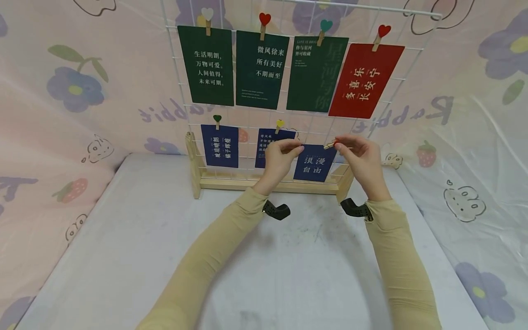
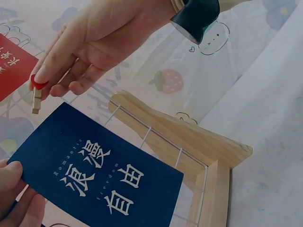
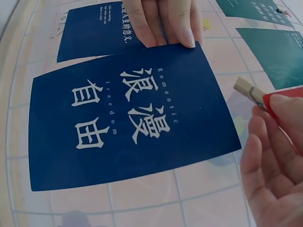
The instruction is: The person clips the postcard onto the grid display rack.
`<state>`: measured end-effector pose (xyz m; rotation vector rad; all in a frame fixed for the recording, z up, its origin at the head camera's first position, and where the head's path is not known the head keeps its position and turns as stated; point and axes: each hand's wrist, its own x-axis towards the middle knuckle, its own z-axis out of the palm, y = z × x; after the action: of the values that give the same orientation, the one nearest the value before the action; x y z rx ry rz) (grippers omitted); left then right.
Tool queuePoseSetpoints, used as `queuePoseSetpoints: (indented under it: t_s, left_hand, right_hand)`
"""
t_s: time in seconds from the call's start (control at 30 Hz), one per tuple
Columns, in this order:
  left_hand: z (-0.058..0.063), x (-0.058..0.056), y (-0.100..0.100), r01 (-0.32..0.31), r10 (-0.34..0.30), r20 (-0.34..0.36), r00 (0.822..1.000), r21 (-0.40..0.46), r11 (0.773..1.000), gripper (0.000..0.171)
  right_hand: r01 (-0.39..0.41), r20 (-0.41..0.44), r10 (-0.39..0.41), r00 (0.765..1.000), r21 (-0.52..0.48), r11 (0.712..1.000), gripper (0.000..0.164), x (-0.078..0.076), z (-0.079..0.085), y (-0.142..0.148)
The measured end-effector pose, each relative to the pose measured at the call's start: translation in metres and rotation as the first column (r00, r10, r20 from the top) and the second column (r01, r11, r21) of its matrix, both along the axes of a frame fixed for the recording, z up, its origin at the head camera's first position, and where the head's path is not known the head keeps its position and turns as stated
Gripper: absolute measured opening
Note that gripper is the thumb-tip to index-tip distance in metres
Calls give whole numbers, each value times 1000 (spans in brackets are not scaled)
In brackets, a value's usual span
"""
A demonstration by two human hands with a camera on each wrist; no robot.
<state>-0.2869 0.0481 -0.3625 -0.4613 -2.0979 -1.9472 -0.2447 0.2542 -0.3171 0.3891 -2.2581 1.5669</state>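
My left hand point(image 1: 279, 161) pinches the upper left corner of a dark blue card point(image 1: 311, 170) with white Chinese characters. The card lies against the lower right part of a white wire grid point(image 2: 150, 130). In my right hand point(image 1: 362, 160) is a small wooden clothespin point(image 3: 248, 89) with a red heart, held between thumb and fingers. The right wrist view shows the clothespin just off the card's top edge, apart from it. Left of this card hangs another blue card point(image 1: 264, 158) under a yellow heart clothespin point(image 1: 280, 124), partly hidden by my left hand.
Above hang several green cards point(image 1: 212, 89) and a red card point(image 1: 358, 98), each under a heart clothespin. A blue card point(image 1: 218, 158) hangs at the lower left. The grid stands in a wooden base point(image 1: 264, 185) on a white table point(image 1: 156, 238). Patterned cloth point(image 1: 103, 133) surrounds it.
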Motion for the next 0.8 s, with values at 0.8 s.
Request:
queuePoseSetpoints:
  t_s: [0.8]
  left_hand:
    - [7,-6,9,-89,91,-124,988,23,996,14]
  right_hand:
    - [172,-150,-156,976,104,980,21,-13,10,-13]
